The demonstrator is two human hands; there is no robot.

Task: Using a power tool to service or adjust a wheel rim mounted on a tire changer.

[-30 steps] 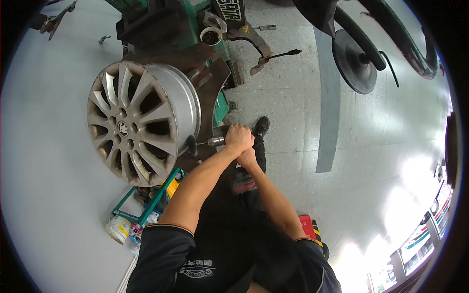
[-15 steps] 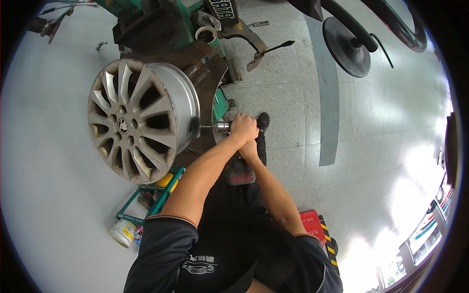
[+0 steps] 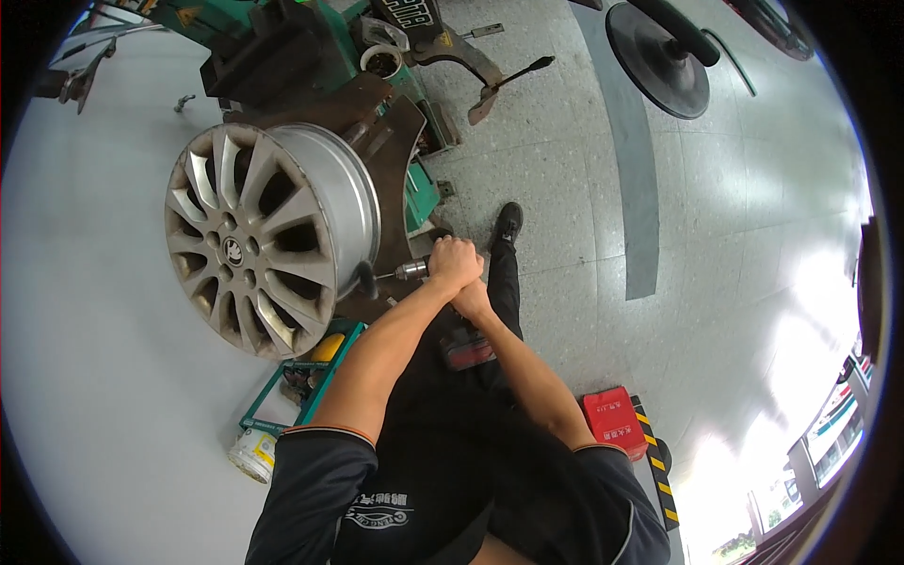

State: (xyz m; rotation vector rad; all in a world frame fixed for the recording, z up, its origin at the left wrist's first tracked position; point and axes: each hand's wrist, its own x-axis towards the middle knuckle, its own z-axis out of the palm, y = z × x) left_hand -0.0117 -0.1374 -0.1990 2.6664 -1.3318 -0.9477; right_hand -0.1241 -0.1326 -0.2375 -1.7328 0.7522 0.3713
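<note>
Left hand point(image 3: 455, 262) and right hand point(image 3: 472, 300) grip one drill point(image 3: 411, 270) beside one wheel point(image 3: 234, 250); one white cup point(image 3: 399, 63) holds dark bits point(image 3: 381, 65).

The wheel point(image 3: 233, 250) stands left of the drill point(image 3: 412, 271), whose front end points at its rim; behind the chuck sits the left hand point(image 3: 454, 262), with the right hand point(image 3: 471, 299) just nearer the body; beyond the wheel, rightward, is the cup point(image 3: 364, 60); nearer lie the rack point(image 3: 261, 426) and bucket point(image 3: 252, 457), side by side; right of the right forearm, the box point(image 3: 615, 421); far right ahead, the disc point(image 3: 656, 61).
</note>
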